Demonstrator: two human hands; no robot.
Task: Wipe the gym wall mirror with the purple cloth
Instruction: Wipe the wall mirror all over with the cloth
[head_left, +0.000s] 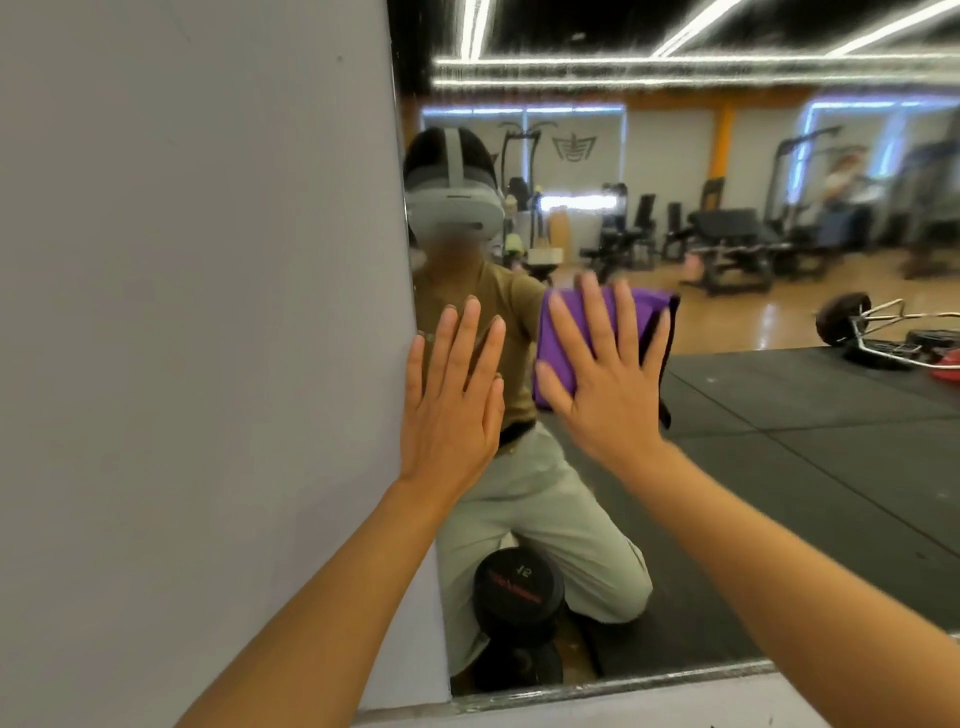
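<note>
- The mirror (779, 467) fills the wall right of the grey wall panel (197, 312); streaks show along its top, so I judge it is best wiped in overlapping passes, pressing evenly.
- The purple cloth (563, 332) lies flat on the mirror, just beside its left edge.
- The right hand (605, 374) presses the cloth, fingers straight and spread.
- The left hand (449, 400) rests flat and open across the mirror's left edge, holding nothing.
- A dumbbell (519, 670) stands at the mirror's lower left corner, likely crowding low strokes.

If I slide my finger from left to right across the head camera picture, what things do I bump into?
Grey wall → left hand, flat at the mirror's edge → purple cloth → right hand pressing it → reflected barbell on the gym floor.
</note>
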